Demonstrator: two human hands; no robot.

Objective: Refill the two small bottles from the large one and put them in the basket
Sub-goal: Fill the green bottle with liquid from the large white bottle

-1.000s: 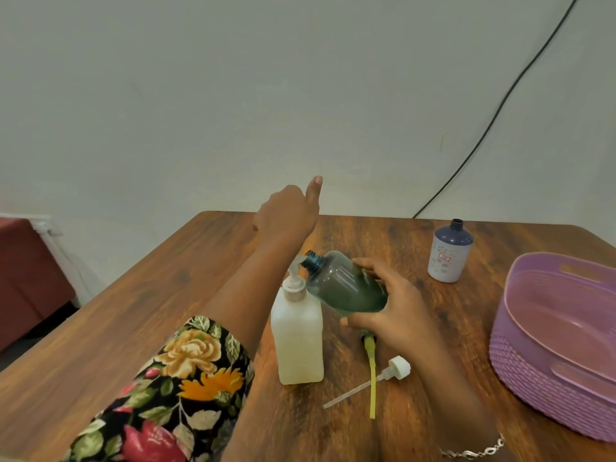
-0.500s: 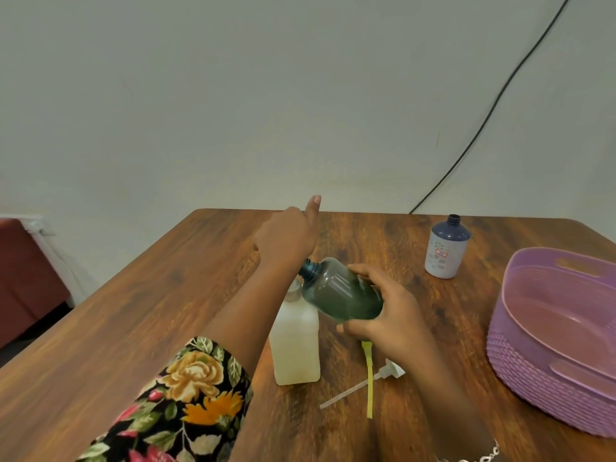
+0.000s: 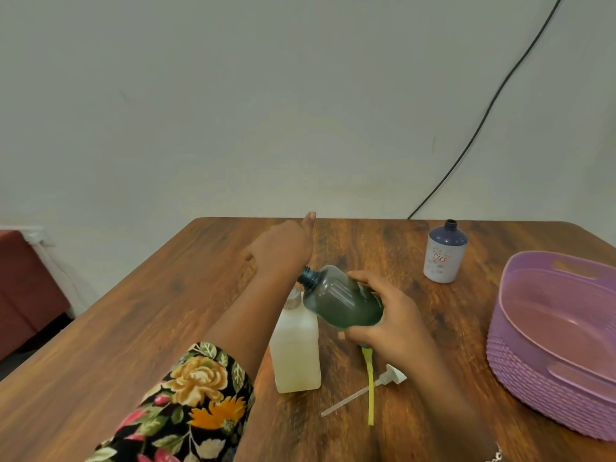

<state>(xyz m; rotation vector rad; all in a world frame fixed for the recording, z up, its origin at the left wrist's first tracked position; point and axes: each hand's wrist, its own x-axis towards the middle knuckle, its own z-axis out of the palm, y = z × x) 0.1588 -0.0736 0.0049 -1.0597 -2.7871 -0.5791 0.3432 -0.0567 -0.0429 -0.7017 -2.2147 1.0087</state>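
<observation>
My right hand (image 3: 396, 323) grips a dark green see-through bottle (image 3: 343, 303), tilted with its open neck pointing up and to the left. Its neck sits just above the top of a white square bottle (image 3: 295, 348) that stands upright on the table. My left hand (image 3: 283, 245) reaches out past both bottles, back of the hand up and thumb sticking out; its fingers are hidden. A small blue-and-white bottle (image 3: 445, 255) stands uncapped at the back right. The purple basket (image 3: 540, 405) sits at the right edge with nothing in it.
A white pump head with its long tube (image 3: 388, 380) lies on the wooden table (image 3: 133, 328) in front of my right hand, crossed by a yellow-green strip (image 3: 370, 388). A black cable (image 3: 483, 118) runs down the wall. Dark red furniture (image 3: 23, 285) stands at the left.
My left hand has dropped lower toward the table behind the bottles. The green bottle stays tilted in my right hand, and the white bottle's top is now partly hidden.
</observation>
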